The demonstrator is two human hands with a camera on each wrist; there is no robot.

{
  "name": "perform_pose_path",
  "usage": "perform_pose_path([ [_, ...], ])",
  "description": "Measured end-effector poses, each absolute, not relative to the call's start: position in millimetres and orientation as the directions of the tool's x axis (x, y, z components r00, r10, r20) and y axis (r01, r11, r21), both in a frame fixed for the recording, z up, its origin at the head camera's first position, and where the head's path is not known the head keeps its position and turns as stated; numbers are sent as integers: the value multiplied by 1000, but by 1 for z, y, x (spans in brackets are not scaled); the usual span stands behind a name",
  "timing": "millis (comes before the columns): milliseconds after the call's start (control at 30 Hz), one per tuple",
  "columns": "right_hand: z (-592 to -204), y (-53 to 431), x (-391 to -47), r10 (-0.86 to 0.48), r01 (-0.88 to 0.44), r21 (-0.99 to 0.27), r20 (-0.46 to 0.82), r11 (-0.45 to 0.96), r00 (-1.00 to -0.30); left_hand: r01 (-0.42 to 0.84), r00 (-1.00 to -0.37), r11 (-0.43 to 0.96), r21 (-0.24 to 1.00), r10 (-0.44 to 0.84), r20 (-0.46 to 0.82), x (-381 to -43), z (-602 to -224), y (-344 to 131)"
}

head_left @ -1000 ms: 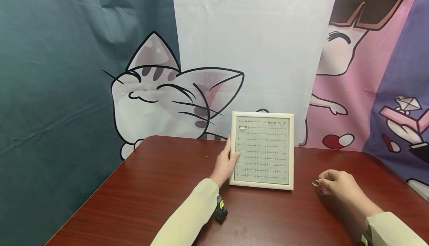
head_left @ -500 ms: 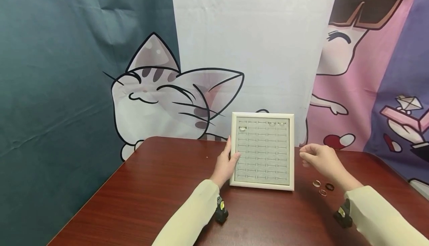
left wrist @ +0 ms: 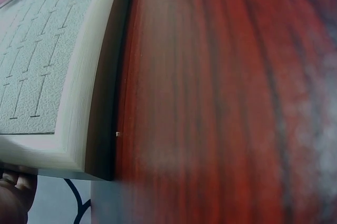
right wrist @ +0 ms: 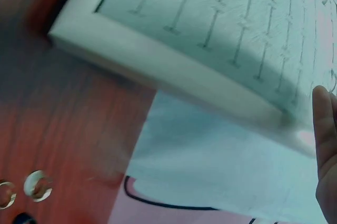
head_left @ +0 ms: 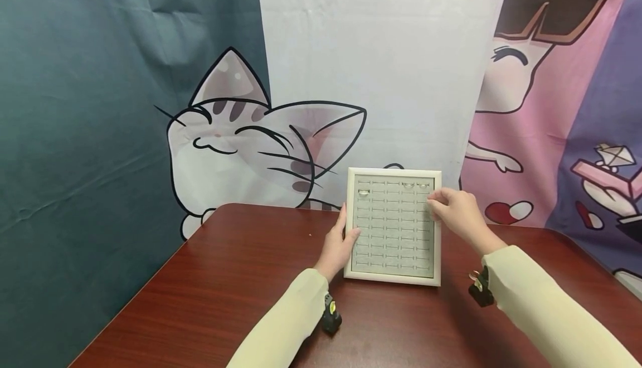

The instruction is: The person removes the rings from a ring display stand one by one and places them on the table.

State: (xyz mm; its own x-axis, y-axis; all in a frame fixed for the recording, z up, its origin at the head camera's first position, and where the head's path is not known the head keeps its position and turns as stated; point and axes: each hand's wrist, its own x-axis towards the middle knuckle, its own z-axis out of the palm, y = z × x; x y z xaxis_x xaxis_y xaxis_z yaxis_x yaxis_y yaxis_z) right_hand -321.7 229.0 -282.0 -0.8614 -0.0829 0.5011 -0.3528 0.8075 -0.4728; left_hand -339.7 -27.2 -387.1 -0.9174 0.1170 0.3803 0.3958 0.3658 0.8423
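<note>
Three rings (head_left: 364, 193) sit in the slots of one ring display (head_left: 393, 228) — two in the top row at the right, one in the second row at the far left. The display stands tilted back on the counter (head_left: 200, 290). Three loose rings (right wrist: 30, 184) lie beside it, one dark (cut off by the right wrist view's edge). The left grip (head_left: 337, 250) clasps the display's left side, thumb in front. The right grip (head_left: 458, 212), thumb and fingers drawn together, covers part of its right edge; I cannot tell whether it pinches anything. Two black wrist cameras (head_left: 331, 315) show; the right one mostly hides the loose rings from the head view. Behind hangs one printed backdrop (head_left: 381, 50).
</note>
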Motion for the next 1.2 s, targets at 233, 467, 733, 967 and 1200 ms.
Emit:
perform_pose_path([
  [233, -271, 211, -331, -95, -357, -449, 509, 819, -856, 402, -915, 370, 838, 118, 387, -339, -386, -27],
  [467, -266, 199, -343, -76, -345, -457, 510, 820, -857, 396, -918, 367, 842, 122, 378, -339, -386, -28],
  [733, -263, 191, -349, -82, -349, -455, 511, 819, -856, 392, -920, 358, 848, 125, 372, -338, -384, -28],
  [967, -263, 190, -350, -96, -352, -435, 509, 829, -856, 392, -920, 358, 847, 127, 371, -336, -383, -28],
  [1200, -262, 187, -351, -99, -341, -410, 508, 846, -856, 398, -917, 371, 839, 130, 377, -337, -383, -28],
])
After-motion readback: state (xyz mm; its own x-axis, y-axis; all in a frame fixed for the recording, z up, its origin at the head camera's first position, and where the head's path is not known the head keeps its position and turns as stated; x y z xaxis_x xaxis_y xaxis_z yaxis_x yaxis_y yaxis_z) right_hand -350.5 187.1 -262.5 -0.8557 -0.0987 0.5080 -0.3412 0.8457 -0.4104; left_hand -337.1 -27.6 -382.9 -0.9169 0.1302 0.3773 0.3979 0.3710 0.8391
